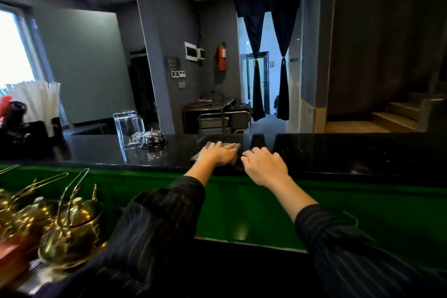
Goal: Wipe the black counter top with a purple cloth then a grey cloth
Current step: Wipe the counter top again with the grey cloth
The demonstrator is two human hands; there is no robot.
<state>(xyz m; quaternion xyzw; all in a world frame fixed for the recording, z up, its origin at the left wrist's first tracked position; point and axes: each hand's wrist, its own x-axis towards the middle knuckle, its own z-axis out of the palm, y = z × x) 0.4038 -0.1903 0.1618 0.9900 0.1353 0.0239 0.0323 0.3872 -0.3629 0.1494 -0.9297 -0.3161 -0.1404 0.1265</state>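
The left hand [219, 153] lies flat, fingers spread, pressing the grey cloth [232, 145] onto the black counter top [338, 152]; the cloth shows only as a strip past the fingertips and a corner at the hand's 9 o'clock. The right hand [262, 163] rests just beside it at 3 o'clock, palm down, fingers loosely curled on the bare counter, gripping nothing. At the left hand's 10 o'clock stand an upturned glass jug [128, 129] and, touching or nearly touching it, a small metal bell [154, 139]; both are near the cloth. Farther out at 9 o'clock a dark clutter of things [21, 126] fills the counter's left end. From the right hand toward 3 o'clock the counter runs bare and glossy to the frame's edge. The near edge drops to a green panel [254, 210]. Brass kettles [72, 225] crowd the lower shelf at 7 o'clock, beside the left sleeve [154, 220].
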